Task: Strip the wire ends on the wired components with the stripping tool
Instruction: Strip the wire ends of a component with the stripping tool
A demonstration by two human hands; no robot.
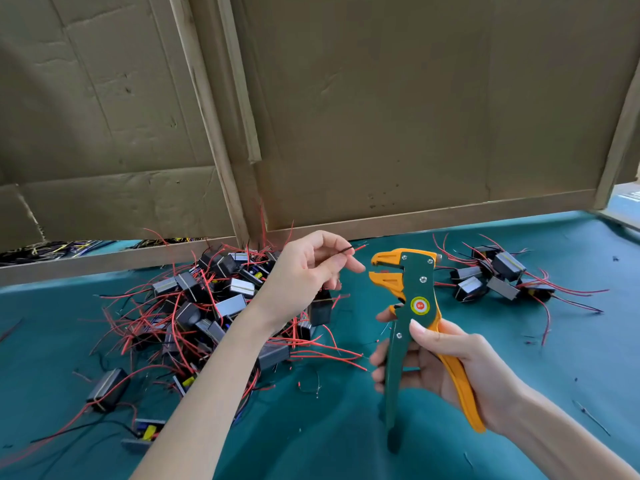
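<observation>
Above the green table cloth (571,358), near the middle of the head view, I recorded the left hand (304,271) raised; its thumb and fingers pinched a pair of thin wires (348,250), one black and one red; the wire ends stuck out to the right past the fingertips. A dark component (320,310) showed just below that hand, partly hidden by it; I could not tell whether it hung from the pinched wires.

To the right, the right hand (450,362) gripped the stripping tool (417,289) round both handles, thumb laid along the green body; the tool stood roughly upright, head uppermost; its orange jaws stood parted and pointed left; the wire ends lay just beside the jaws but apart from them, slightly higher.

On the cloth to the left I noted a large pile of components (194,306), dark blocks tangled with red and black leads; the left forearm crossed in front of it. A smaller group of components (498,275) lay on the cloth at the right, well apart from the pile. A few loose wire scraps (311,388) lay on the cloth between the forearms.

Behind the table stood cardboard panels (415,116) in a wooden frame (207,109); further tangled wiring showed under the left panel, too small to identify.
</observation>
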